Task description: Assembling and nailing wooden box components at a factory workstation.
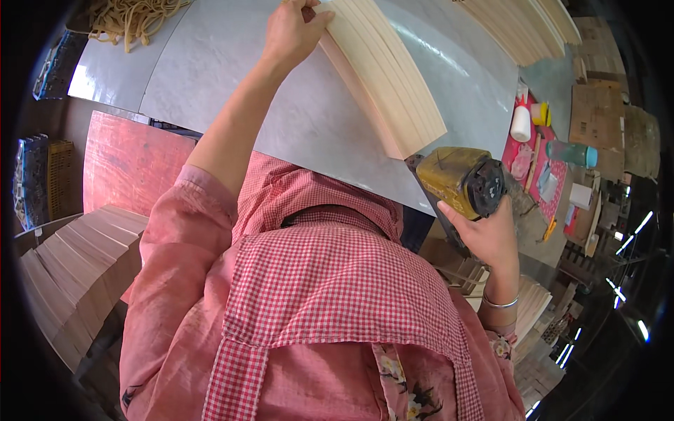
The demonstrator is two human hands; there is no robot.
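A bundle of pale wooden slats lies lengthwise on the grey table, its near end by the front edge. My left hand is closed on the bundle's far left corner, thumb on top; some fingertips are cut off by the upper edge. In my right hand is a worn yellow and black power tool that looks like a pneumatic nail gun. Its nose is right by the near end of the slats; whether it touches them I cannot tell. My fingers behind the tool are mostly hidden.
The smooth grey table spans the front. More slats are stacked at the far right. Beside them a pink cloth bears a white bottle and a green bottle. Rubber bands lie far left; boards are piled near left.
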